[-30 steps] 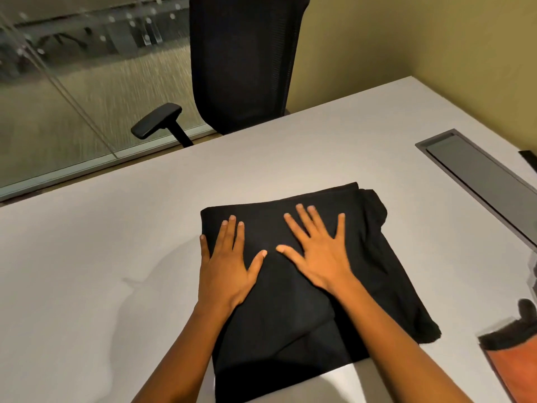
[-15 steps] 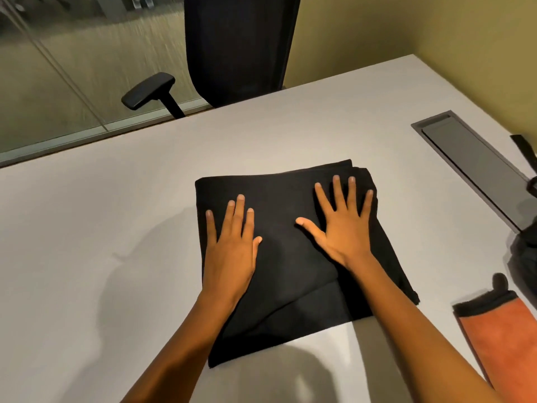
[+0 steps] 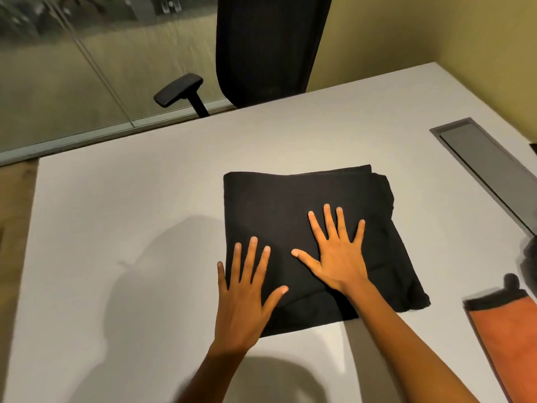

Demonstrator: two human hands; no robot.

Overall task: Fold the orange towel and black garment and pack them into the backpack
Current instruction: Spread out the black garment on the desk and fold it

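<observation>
I am observing the black garment (image 3: pixel 305 222) lying folded flat on the white table (image 3: pixel 145 213); my left hand (image 3: pixel 244 301) and right hand (image 3: pixel 338 257) are pressing on it, fingers straight and spread, gripping nothing. The orange towel (image 3: pixel 505 330) is lying folded at the right edge

A light grey worktop (image 3: pixel 145 228) fills most of the view, with a long grey metal cover plate (image 3: pixel 482 167) set into it near the right edge. Behind it stands a black office chair (image 3: pixel 267 48) with one armrest (image 3: pixel 178 90) showing. A glass partition (image 3: pixel 87 68) is on the left and a yellow-green wall (image 3: pixel 421 30) on the right.
</observation>
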